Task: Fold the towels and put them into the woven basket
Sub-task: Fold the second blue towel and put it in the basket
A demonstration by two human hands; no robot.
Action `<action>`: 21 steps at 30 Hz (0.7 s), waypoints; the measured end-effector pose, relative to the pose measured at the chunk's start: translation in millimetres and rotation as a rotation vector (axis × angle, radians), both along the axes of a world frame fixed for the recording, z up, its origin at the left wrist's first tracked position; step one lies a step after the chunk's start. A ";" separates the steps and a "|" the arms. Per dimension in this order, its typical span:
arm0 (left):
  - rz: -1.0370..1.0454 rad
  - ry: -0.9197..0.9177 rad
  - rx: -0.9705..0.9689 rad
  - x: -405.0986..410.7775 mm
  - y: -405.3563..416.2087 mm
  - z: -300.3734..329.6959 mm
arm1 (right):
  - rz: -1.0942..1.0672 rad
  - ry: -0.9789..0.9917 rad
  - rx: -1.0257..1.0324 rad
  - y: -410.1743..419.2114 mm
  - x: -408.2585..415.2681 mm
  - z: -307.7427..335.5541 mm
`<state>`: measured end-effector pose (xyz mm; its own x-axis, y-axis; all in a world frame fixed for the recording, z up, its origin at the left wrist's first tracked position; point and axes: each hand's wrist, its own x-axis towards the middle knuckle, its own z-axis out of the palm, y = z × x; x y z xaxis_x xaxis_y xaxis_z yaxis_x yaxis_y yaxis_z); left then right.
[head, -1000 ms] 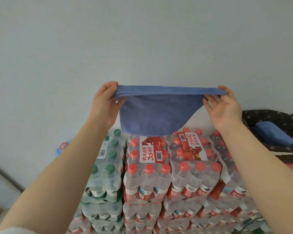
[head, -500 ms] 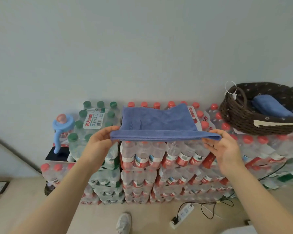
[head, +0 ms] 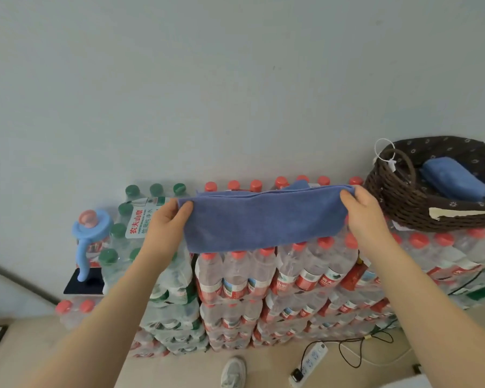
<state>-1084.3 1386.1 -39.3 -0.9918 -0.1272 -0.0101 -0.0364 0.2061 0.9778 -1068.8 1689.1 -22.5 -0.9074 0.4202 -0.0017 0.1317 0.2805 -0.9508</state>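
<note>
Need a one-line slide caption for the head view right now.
Both hands, left hand and right hand, hold a folded blue towel over stacked water bottles, beside the woven basket.

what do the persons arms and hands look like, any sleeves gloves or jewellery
Both forearms are bare as far as the frame shows, with no sleeve in view. The left hand and the right hand wear no gloves, and no rings, watch or bracelet show on the visible fingers or wrists. No markings are visible either.
</note>
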 end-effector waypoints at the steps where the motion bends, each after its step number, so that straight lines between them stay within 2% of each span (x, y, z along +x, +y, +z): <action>1: -0.005 -0.036 0.046 -9.9 1.4 0.6 | 0.008 -0.015 -0.011 0.3 -11.2 0.5; 6: -0.025 -0.205 0.118 -63.9 10.0 -6.7 | 0.017 -0.130 0.033 3.5 -54.0 -4.7; 10: -0.095 -0.261 -0.133 -92.4 17.1 -24.2 | 0.080 -0.316 0.210 6.5 -80.3 -20.1; 13: -0.017 -0.296 -0.280 -105.7 20.7 -34.6 | 0.081 -0.500 0.257 3.5 -99.9 -22.8; 18: 0.096 -0.289 -0.368 -116.1 27.5 -39.9 | 0.114 -0.583 0.387 7.2 -120.5 -26.4; 21: 0.119 -0.291 -0.377 -116.7 26.4 -44.6 | 0.182 -0.608 0.559 6.0 -124.5 -29.3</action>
<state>-1201.0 1412.5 -83.9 -0.9329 -0.2879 -0.2164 -0.3423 0.5218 0.7814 -1193.2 1695.1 -51.8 -0.8695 0.3517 -0.3469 0.4825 0.7552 -0.4437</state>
